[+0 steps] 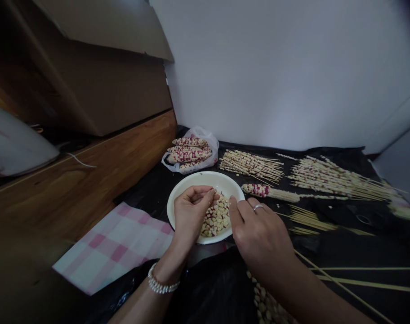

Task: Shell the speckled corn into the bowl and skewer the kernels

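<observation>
A white bowl holds loose corn kernels, cream with some dark red ones. Over its left side is my left hand, thumb and fingertips pinched together; whatever lies between them is too small to name. My right hand, with a ring on one finger, is closed at the bowl's right rim, its thumb toward the kernels. What its curled fingers grip is hidden. Behind the right hand lies a partly stripped corn cob, with dark red and cream kernels left at one end.
A plastic bag of corn cobs stands behind the bowl. Kernel-covered sticks lie in two bunches at the back. Bare sticks lie at right. A checked cloth and a cardboard box are at left.
</observation>
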The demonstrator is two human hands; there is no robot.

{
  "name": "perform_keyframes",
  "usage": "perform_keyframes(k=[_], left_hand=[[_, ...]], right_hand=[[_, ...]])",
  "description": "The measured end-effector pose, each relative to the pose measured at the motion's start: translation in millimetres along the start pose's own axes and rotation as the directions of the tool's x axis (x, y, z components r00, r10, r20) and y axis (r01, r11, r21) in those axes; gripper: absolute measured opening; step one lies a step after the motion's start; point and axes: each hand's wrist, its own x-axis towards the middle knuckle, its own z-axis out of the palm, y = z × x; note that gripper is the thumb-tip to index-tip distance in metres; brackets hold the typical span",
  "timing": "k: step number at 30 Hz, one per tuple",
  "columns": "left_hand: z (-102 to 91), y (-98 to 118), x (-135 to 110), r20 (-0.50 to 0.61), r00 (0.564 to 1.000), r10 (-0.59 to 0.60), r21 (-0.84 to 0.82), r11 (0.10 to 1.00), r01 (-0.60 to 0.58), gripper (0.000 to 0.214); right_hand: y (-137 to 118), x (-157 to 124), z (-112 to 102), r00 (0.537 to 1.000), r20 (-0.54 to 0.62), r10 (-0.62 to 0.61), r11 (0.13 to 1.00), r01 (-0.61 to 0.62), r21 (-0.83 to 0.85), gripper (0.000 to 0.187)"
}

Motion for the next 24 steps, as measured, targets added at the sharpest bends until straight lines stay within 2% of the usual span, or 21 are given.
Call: perform_keyframes(k=[8,16,21,24], left_hand=[[3.3,1,-1,0.01,1.0,0.016,0.034,0.999,-0.017,0.022],[5.8,2,-3,0.021,0.999,0.042,-0.005,0.999,-0.042,0.019],[8.0,-1,-8,0.012,0.988,0.152,0.025,0.988,-0.152,0.015],[11.0,-4,-16,0.092,0.983,0.159,0.05,0.985,-0.164,0.013]], right_hand=[[0,-1,3,1.0,-0.001,0.022,1.0,-0.022,0.013,0.019],[3,-1,4,0.999,0.003,0.043,0.999,-0.043,0.027,0.017],[5,-1,6,0.989,0.009,0.146,0.974,-0.145,0.174,0.021],[7,-3,11,0.978,0.073,0.197,0.935,-0.209,0.285,0.021]])
